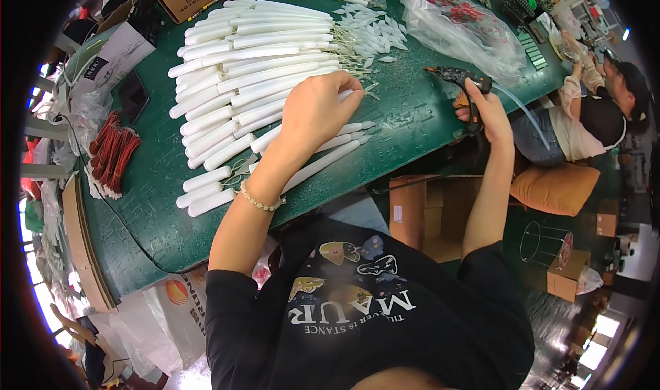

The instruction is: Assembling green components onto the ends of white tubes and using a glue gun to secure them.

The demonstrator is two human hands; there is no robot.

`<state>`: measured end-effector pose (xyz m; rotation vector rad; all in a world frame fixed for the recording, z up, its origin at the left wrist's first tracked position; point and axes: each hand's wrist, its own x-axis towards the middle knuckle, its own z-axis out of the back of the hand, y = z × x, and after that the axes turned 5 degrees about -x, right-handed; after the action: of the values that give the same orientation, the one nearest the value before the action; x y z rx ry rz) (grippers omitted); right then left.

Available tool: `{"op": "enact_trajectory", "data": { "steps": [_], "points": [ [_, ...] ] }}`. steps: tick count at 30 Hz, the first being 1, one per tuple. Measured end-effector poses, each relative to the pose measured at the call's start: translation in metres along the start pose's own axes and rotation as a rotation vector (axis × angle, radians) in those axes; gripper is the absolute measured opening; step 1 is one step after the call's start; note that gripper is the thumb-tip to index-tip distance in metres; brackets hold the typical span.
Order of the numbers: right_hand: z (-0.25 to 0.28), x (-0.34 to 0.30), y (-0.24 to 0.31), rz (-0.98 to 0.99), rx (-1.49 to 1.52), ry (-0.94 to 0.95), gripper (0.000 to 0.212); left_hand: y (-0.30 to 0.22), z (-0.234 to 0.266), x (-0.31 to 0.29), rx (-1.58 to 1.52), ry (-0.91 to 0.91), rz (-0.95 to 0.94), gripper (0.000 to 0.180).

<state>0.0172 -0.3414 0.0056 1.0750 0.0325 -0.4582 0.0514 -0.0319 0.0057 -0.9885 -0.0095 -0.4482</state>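
My right hand grips a black hot glue gun with an orange tip, held over the table's right part and pointing left. A long translucent bluish glue stick sticks out of its back. My left hand is closed in a pinch above a fanned row of white candle-like sticks; what its fingertips hold is hidden. Thin wires trail from the sticks' right ends. Near my left wrist, a few sticks with pale flame-shaped tips lie apart from the row.
Translucent flame-shaped pieces are heaped beyond the sticks on the green table. A clear plastic bag holds red bits. Red wire bundles and a dark phone lie left. Another person sits at right; a cardboard box stands below the table edge.
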Motion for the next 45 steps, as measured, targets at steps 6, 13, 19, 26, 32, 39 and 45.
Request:
{"op": "enact_trajectory", "data": {
  "steps": [6, 13, 19, 26, 32, 39, 45],
  "points": [
    [0.005, -0.001, 0.029, 0.170, -1.018, -0.452, 0.038, -0.002, 0.004, -0.001, 0.013, 0.022, 0.030, 0.020],
    [-0.095, 0.044, 0.031, 0.984, -0.656, -0.224, 0.021, -0.003, 0.003, -0.003, 0.008, 0.043, -0.002, 0.019],
    [-0.100, 0.029, 0.044, 0.881, -0.694, -0.093, 0.012, 0.001, 0.006, -0.006, -0.017, 0.025, -0.046, 0.015],
    [-0.106, -0.017, 0.036, 0.276, 0.213, 0.268, 0.016, -0.001, 0.009, -0.007, -0.025, 0.059, -0.032, 0.017],
    [-0.101, -0.029, 0.030, 0.162, 0.377, 0.386, 0.017, -0.004, 0.010, -0.008, -0.014, 0.079, -0.012, 0.017],
    [-0.100, -0.028, 0.028, 0.189, 0.466, 0.400, 0.022, -0.004, 0.009, -0.007, -0.019, 0.087, -0.006, 0.018],
    [-0.107, -0.035, 0.030, 0.193, 0.508, 0.429, 0.024, -0.002, 0.009, -0.006, -0.020, 0.097, -0.003, 0.018]
  ]
}}
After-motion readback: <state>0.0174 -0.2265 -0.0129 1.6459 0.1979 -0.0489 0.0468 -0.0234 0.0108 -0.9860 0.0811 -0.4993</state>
